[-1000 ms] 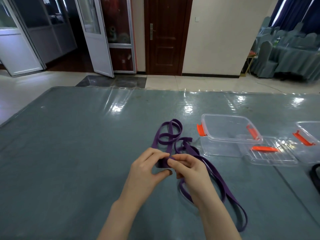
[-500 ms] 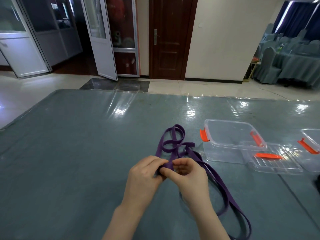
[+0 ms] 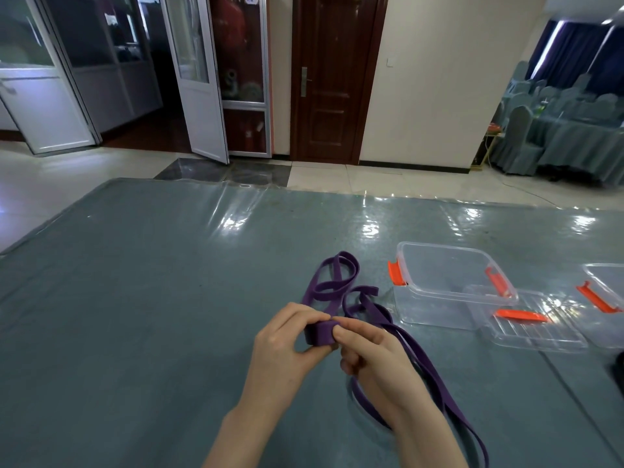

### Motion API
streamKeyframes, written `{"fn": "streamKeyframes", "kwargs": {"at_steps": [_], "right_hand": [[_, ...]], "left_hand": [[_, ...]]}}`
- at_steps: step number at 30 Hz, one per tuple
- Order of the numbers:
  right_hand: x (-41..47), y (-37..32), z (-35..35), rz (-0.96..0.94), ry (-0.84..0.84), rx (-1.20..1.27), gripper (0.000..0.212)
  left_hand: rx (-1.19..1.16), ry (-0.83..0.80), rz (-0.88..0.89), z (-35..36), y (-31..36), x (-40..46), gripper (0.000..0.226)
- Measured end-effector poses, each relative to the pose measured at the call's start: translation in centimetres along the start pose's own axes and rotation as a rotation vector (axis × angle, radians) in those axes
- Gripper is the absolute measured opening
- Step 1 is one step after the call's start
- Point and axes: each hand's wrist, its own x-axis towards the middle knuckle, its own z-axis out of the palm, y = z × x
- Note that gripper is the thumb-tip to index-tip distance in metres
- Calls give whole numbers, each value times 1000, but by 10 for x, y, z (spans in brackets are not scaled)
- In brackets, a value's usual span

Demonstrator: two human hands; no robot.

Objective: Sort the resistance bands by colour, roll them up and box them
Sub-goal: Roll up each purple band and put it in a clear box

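Head view, centre to lower right of the frame: purple resistance band [image 3: 337,292] strewn in loose loops on the grey-blue table [image 3: 135,298], its long tail trailing to the lower right corner. Left hand [image 3: 287,346] pinching a small started coil of the band between thumb and fingers, just below frame centre. Right hand [image 3: 374,352] touching the same coil from the right, fingers curled, gripping the band where it feeds in. Neither hand released or idle.

Right of centre: clear box [image 3: 449,285] with orange clips, lid off, holding nothing that shows, near the band's loops but not touching them. Clear lid [image 3: 530,329] lying flat just below and right of it, overlapping its corner. Second clear box [image 3: 607,292] cut off at the right edge. Dark object at the far right edge, too cropped to name.

Step in hand, by judgement: rolling, barely begun, with most of the band still loose. Next move likely calls for turning the coil while feeding slack evenly and keeping the edges aligned, so as not to let it spring open.

No brand, label or readable writing on band, boxes or table.
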Motion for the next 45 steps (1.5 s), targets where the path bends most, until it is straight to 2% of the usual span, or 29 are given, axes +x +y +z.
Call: {"fn": "streamKeyframes", "kwargs": {"at_steps": [2, 5, 9, 10, 13, 15, 17, 20, 24, 26, 28, 32, 35, 38, 40, 42, 45], "right_hand": [[-1, 3, -1, 31, -37, 95, 56], [-3, 4, 0, 31, -45, 160, 41], [-6, -2, 3, -79, 74, -192, 15], [-7, -3, 5, -107, 116, -294, 16], [-6, 1, 8, -182, 244, -475, 46], [-5, 2, 7, -188, 273, -437, 42], [-4, -1, 6, -164, 231, -334, 34], [-3, -2, 4, -107, 178, -134, 31], [-3, -1, 1, 17, 110, 94, 45], [-3, 0, 1, 30, 80, 116, 49], [-3, 0, 3, -4, 99, 17, 49], [-6, -4, 2, -109, 234, -332, 33], [-8, -8, 4, -149, 260, -369, 34], [-5, -10, 4, -122, 187, -213, 35], [-2, -5, 2, -54, 106, 2, 42], [0, 2, 1, 16, 12, 226, 36], [1, 7, 2, 49, -75, 320, 41]], "left_hand": [[-33, 14, -5, 1, 2, -1, 26], [-75, 25, -15, 3, 4, -1, 26], [-36, -25, -38, 3, -1, 0, 23], [-7, -41, -28, 4, -1, 0, 21], [65, -77, 19, 5, 1, 0, 19], [69, -95, 38, 4, 1, 2, 19], [34, -113, 27, 2, -1, 4, 22], [-41, -143, -44, 0, -5, 3, 36], [-89, -104, -108, -3, -4, 2, 35], [-67, -100, -98, -2, -3, 3, 35], [-31, -98, -88, -1, -3, 3, 34], [75, -96, -40, 0, -3, 3, 28], [131, -115, 28, 0, 4, 7, 28], [90, -99, 52, -2, 7, 10, 28], [13, -84, 12, -3, 6, 11, 30], [-52, -74, -52, -5, 6, 12, 33], [-95, -61, -99, -5, 6, 11, 30]]}}
